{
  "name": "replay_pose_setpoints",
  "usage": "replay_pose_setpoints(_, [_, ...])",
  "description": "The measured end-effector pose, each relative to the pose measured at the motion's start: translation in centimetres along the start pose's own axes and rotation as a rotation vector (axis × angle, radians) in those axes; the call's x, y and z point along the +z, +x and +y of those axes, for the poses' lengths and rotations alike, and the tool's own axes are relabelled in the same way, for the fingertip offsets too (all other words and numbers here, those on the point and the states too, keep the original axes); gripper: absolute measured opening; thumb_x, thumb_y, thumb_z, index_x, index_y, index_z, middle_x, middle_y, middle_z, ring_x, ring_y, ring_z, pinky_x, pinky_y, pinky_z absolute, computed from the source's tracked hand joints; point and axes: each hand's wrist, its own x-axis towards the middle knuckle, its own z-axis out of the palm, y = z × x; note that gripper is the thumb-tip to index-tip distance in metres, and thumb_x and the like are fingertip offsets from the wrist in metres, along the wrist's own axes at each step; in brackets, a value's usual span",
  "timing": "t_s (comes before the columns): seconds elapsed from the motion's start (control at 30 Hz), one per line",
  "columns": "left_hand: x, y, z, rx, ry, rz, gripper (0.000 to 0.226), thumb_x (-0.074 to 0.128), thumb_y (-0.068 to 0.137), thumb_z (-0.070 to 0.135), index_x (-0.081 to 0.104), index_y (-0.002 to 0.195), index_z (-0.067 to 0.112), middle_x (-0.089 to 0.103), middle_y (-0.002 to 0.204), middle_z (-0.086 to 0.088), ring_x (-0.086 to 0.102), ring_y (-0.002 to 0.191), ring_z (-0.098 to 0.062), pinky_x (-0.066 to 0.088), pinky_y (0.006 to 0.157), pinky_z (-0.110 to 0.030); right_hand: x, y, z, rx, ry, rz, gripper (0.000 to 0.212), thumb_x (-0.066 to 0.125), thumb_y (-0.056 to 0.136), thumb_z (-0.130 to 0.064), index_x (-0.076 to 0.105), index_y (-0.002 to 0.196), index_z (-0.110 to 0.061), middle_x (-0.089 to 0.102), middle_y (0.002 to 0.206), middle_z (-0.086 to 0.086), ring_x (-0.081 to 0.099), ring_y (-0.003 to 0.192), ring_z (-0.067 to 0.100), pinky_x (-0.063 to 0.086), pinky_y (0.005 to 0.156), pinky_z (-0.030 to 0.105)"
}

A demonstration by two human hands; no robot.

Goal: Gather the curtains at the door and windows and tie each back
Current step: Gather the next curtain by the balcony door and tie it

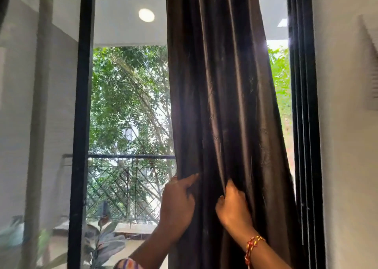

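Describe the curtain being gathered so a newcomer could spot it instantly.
Find the black-framed glass door facing a leafy balcony. The curtain hangs in its right half, gripped low by the left hand and right hand. It alone is dark brown, shiny, folded cloth.

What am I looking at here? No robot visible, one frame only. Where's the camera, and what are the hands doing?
There is no machine: a person works with bare hands, and the single picture comes from a wide-angle camera worn on their head, looking forward at the hands. They stand at a glass door with a black frame; a balcony railing and trees show outside. A dark brown curtain hangs in front of the glass. The left hand holds the curtain's left edge, its forefinger lying along the cloth. The right hand, with a red and yellow thread band on the wrist, grips a bunch of folds. No tie-back is visible.
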Motion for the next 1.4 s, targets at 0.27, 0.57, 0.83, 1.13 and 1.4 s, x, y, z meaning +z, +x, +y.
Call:
replay_pose_setpoints(0.27, [-3.0, -2.1, 0.7, -0.116, 0.494, 0.031, 0.026, 0.037, 0.091, 0.011, 0.055, 0.106, 0.001, 0.05, 0.123, -0.014, 0.059, 0.098, -0.033, 0.044, 0.077, -0.038, -0.3, -5.5, -1.1, -0.25, -0.174, 0.037, 0.072, 0.039, 0.09, -0.002, 0.002, 0.15, -0.016, 0.064, 0.11, 0.009, 0.059, 0.108, 0.03, 0.045, 0.089, 0.036])
replay_pose_setpoints(0.57, [-3.9, -4.3, 2.4, -0.001, 0.114, 0.144, 0.042, 0.052, 0.091, 0.03, 0.055, 0.054, 0.009, 0.059, 0.057, -0.011, 0.058, 0.059, -0.024, 0.032, 0.055, -0.03, 3.5, -12.2, -2.1, -0.502, -0.338, -0.026, 0.032, 0.059, 0.067, -0.022, 0.068, 0.098, -0.016, 0.067, 0.08, 0.001, 0.065, 0.057, 0.017, 0.047, 0.049, 0.025])
replay_pose_setpoints(0.83, [-5.7, -4.4, -0.3, -0.013, 0.27, 0.271, 0.021, 0.05, 0.088, 0.0, 0.058, 0.071, -0.009, 0.059, 0.074, -0.033, 0.058, 0.067, -0.043, 0.041, 0.06, -0.041, 2.1, -11.0, -1.1, -0.605, -0.104, 0.366, 0.072, 0.044, 0.076, -0.033, 0.025, 0.144, -0.014, 0.016, 0.154, 0.017, -0.006, 0.144, 0.024, 0.01, 0.115, 0.043])
replay_pose_setpoints(1.13, [-5.3, -4.7, -0.9, 0.045, 0.294, 0.259, 0.018, 0.045, 0.091, 0.002, 0.057, 0.081, -0.008, 0.057, 0.083, -0.031, 0.056, 0.073, -0.042, 0.043, 0.065, -0.044, -1.2, -6.3, -2.3, -0.324, 0.251, 0.289, 0.089, 0.065, 0.081, -0.016, 0.008, 0.15, -0.011, 0.043, 0.143, 0.016, 0.047, 0.126, 0.027, 0.041, 0.104, 0.033])
replay_pose_setpoints(1.4, [-4.7, -4.6, -0.9, 0.077, 0.259, 0.258, 0.022, 0.044, 0.093, 0.006, 0.058, 0.08, -0.006, 0.056, 0.078, -0.026, 0.054, 0.07, -0.036, 0.028, 0.06, -0.029, -0.9, -7.2, -1.1, -0.165, -0.026, -0.131, 0.03, 0.056, 0.087, -0.019, 0.054, 0.114, -0.008, 0.064, 0.108, 0.018, 0.06, 0.104, 0.039, 0.051, 0.086, 0.042])
